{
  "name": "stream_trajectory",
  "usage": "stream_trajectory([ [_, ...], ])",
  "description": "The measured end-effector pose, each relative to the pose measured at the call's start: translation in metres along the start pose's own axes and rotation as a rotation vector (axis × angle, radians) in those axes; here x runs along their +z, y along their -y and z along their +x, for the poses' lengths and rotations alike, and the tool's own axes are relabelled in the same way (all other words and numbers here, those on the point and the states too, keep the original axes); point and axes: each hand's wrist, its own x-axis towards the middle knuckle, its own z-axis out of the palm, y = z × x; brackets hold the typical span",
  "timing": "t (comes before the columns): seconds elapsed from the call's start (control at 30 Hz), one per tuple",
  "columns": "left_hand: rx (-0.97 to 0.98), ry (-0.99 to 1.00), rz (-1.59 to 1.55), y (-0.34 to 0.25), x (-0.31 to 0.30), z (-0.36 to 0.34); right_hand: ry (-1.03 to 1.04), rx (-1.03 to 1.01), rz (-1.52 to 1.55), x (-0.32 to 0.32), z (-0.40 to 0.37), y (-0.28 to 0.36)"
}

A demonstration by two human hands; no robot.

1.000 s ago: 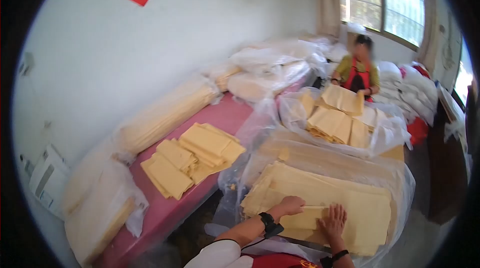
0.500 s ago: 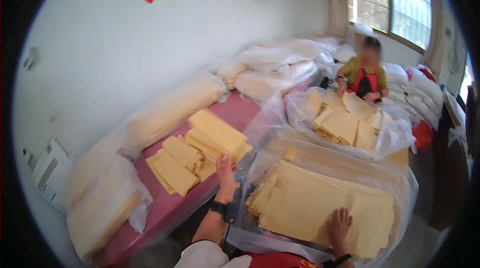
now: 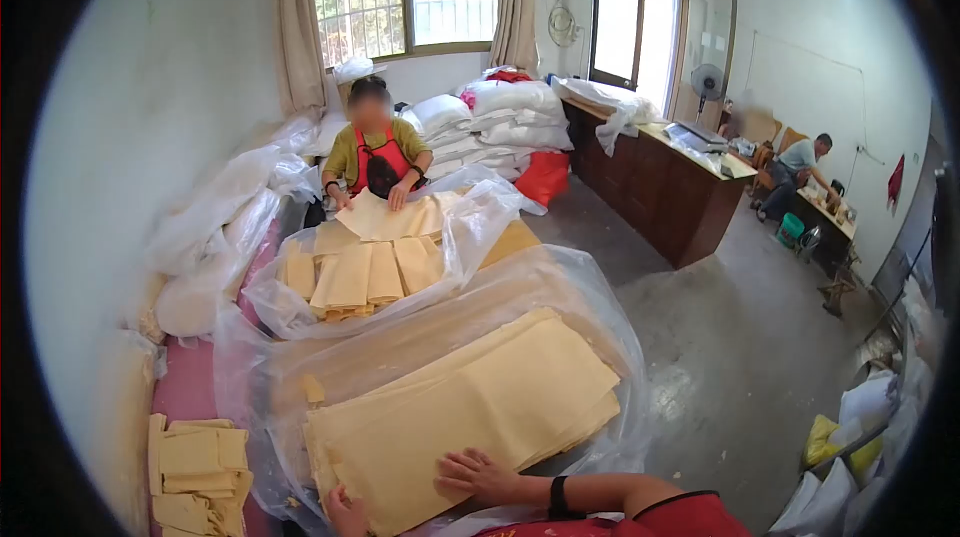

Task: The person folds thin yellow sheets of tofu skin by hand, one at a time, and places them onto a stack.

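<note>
A stack of large yellowish sheets (image 3: 470, 397) lies on clear plastic in front of me. My right hand (image 3: 480, 477) rests flat on the top sheet near its front edge, fingers spread. At the stack's near left corner is my left hand (image 3: 346, 511), its fingers slightly curled and apart, touching or very close to the sheet edge. Smaller folded yellowish bundles (image 3: 203, 457) lie to the left on a pink surface (image 3: 188, 377).
Across from me, a person in a red apron (image 3: 375, 152) handles sheets over a plastic-lined pile of folded pieces (image 3: 345, 277). White sacks (image 3: 510, 102) stand behind. A dark wooden counter (image 3: 650, 177) is at right; another person (image 3: 800, 162) sits beyond it.
The view has swung right. My left hand has left the folded bundles and come to the large stack's corner. My right hand still lies on the stack.
</note>
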Motion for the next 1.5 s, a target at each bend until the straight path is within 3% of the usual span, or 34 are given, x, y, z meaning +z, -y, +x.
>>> stream_trajectory([
  [0.03,0.004,-0.004,0.02,0.008,-0.001,0.004,-0.014,-0.003,0.014,-0.003,0.004,0.001],
  [0.1,-0.241,0.14,-0.164,0.036,0.012,0.014,-0.079,-0.005,0.109,-0.008,0.009,0.002],
  [0.23,-0.198,0.031,-0.402,0.071,0.033,0.015,-0.071,-0.006,0.083,-0.005,0.008,-0.002],
  [0.3,-0.163,0.116,-0.33,0.072,0.03,0.015,-0.036,-0.03,0.074,-0.006,0.008,-0.003],
  [0.43,-0.196,0.23,-0.211,-0.003,-0.007,0.023,-0.018,-0.017,0.103,-0.016,0.007,-0.001],
  [0.47,-0.193,0.359,-0.019,-0.014,-0.015,0.027,-0.037,-0.014,0.125,-0.017,0.008,0.001],
  [0.5,-0.187,0.483,0.176,-0.021,-0.018,0.031,-0.059,-0.011,0.146,-0.021,0.009,0.002],
  [0.6,-0.069,0.532,0.256,-0.004,-0.015,0.033,-0.097,-0.014,0.206,-0.03,0.01,0.007],
  [0.73,0.045,0.279,0.002,0.004,-0.008,0.02,-0.109,-0.026,0.181,-0.022,0.017,0.011],
  [0.8,0.537,0.04,0.141,-0.006,-0.015,0.013,0.047,-0.004,0.067,-0.01,0.03,0.016],
  [0.83,0.531,0.035,0.138,-0.033,-0.026,0.011,0.051,-0.011,0.063,-0.014,0.039,0.021],
  [0.9,0.414,0.318,0.332,-0.094,-0.049,0.007,0.186,-0.089,0.274,-0.032,0.057,0.032],
  [0.93,0.412,0.309,0.329,-0.093,-0.043,0.005,0.187,-0.096,0.267,-0.036,0.064,0.037],
  [1.0,0.493,0.136,-0.077,-0.09,-0.031,0.003,0.254,0.135,0.593,-0.042,0.072,0.048],
  [1.03,0.489,0.131,-0.078,-0.091,-0.03,0.001,0.258,0.13,0.59,-0.039,0.072,0.048],
  [1.1,0.135,0.241,-0.461,-0.1,-0.028,-0.002,0.061,0.162,0.756,-0.032,0.066,0.047],
  [1.2,-0.43,0.4,-1.013,-0.111,-0.027,-0.008,0.089,0.087,0.721,-0.073,0.073,0.056],
  [1.23,-0.435,0.4,-1.015,-0.086,-0.016,-0.011,0.094,0.087,0.722,-0.07,0.075,0.057],
  [1.27,-0.048,0.347,-0.609,-0.043,0.005,-0.013,0.098,0.06,0.711,-0.065,0.078,0.057],
  [1.3,0.322,0.277,-0.19,-0.041,0.003,-0.013,0.101,0.03,0.7,-0.062,0.081,0.057],
  [1.33,0.318,0.271,-0.19,-0.039,0.002,-0.016,0.105,0.023,0.699,-0.058,0.083,0.056],
  [1.4,0.005,0.39,-0.617,-0.055,-0.007,-0.024,0.104,0.014,0.647,-0.051,0.087,0.057],
  [1.43,-0.016,0.371,-0.612,-0.067,-0.009,-0.021,0.12,-0.007,0.657,-0.045,0.088,0.051],
  [1.5,-0.598,0.405,-1.338,-0.083,-0.012,-0.012,0.252,0.136,0.799,-0.031,0.084,0.044],
])
